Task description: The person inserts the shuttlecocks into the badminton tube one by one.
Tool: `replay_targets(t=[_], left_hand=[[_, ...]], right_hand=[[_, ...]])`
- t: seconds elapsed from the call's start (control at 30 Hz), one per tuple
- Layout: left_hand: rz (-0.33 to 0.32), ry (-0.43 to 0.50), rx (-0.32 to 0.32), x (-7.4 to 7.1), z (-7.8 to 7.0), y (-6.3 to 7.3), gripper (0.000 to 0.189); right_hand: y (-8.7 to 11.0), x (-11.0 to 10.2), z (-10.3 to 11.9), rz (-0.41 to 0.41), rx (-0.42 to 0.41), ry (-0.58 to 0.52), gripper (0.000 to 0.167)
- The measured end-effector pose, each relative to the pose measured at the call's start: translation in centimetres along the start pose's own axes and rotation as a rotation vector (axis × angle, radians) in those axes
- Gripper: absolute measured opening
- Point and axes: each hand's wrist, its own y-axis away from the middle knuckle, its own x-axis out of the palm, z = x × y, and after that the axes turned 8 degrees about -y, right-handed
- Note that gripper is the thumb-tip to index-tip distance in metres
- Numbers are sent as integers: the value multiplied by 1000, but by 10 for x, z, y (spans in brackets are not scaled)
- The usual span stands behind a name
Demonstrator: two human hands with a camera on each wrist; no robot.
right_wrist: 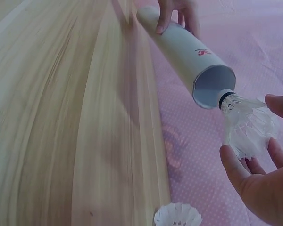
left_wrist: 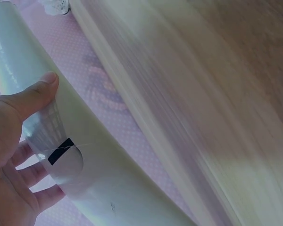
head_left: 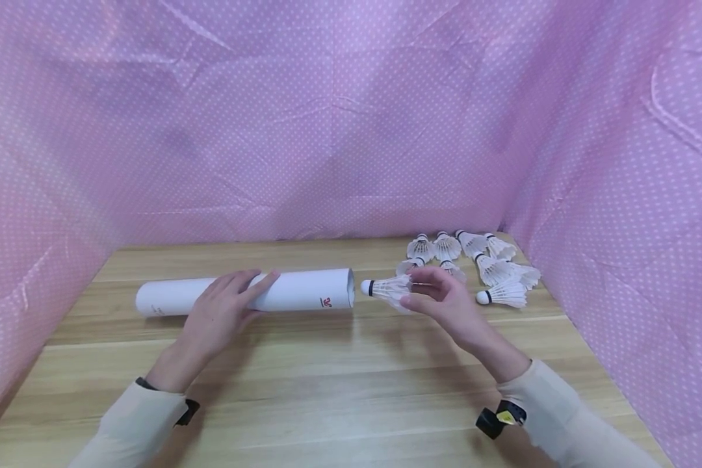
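Note:
A white shuttlecock tube [head_left: 304, 290] lies sideways in the head view, its open end facing right. My left hand [head_left: 222, 305] grips it around the middle, thumb on one side and fingers on the other in the left wrist view. By its feather skirt, my right hand [head_left: 444, 302] holds a shuttlecock [head_left: 389, 288] between thumb and fingers. The cork of this shuttlecock points left at the tube's mouth [right_wrist: 214, 87], right at the rim in the right wrist view. A shuttlecock picture and a dark band are printed on the tube's side.
Several loose shuttlecocks [head_left: 491, 268] lie in a group at the back right of the wooden table [head_left: 327, 390]. One shuttlecock [head_left: 503, 294] sits just right of my right hand. Pink dotted cloth [head_left: 327, 130] rises behind the table and along both sides.

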Motion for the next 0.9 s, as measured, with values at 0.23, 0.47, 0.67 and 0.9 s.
replay_targets(t=[0.23,0.47,0.67,0.9], left_hand=[[-6,0,17,-1,-5,-2,85],[-6,2,19,0,-10,-4,84],[-15,7,28,-1,-13,-7,84],[-16,21,21,0,-15,-9,84]], right_hand=[[-5,8,1,34,11,-20,53],[-9,17,1,63,1,-19,51],[-13,22,0,69,10,-20,50],[-18,28,-2,90,34,-28,52]])
